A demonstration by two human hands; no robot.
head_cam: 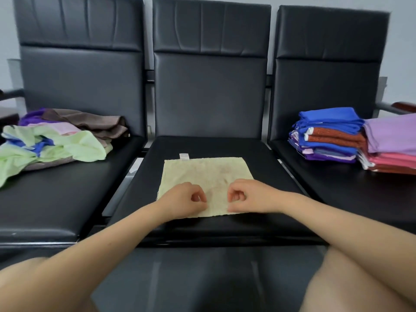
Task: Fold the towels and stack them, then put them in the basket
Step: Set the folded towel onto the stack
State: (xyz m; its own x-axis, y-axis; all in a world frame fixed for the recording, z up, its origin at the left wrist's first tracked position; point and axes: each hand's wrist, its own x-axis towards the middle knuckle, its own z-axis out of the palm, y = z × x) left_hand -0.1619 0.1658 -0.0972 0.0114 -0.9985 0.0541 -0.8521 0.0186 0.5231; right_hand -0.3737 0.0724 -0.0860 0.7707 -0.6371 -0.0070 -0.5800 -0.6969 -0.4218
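Note:
A pale yellow-green towel (207, 174) lies flat on the middle black seat, with a white tag at its far edge. My left hand (182, 199) and my right hand (249, 195) rest side by side on the towel's near part, fingers curled, each pinching the cloth near the middle of the front edge. On the left seat lies a loose heap of unfolded towels (56, 140) in light green, blue, pink, purple and brown. On the right seat stand two stacks of folded towels (331, 136): blue, rust and purple ones, and beside them lilac and pink ones (391, 145). No basket is in view.
Three black padded seats (225, 224) with tall backrests stand in a row against a pale wall. Gaps with metal frame run between the seats. An armrest (403, 106) shows at the far right. My knees are at the bottom corners.

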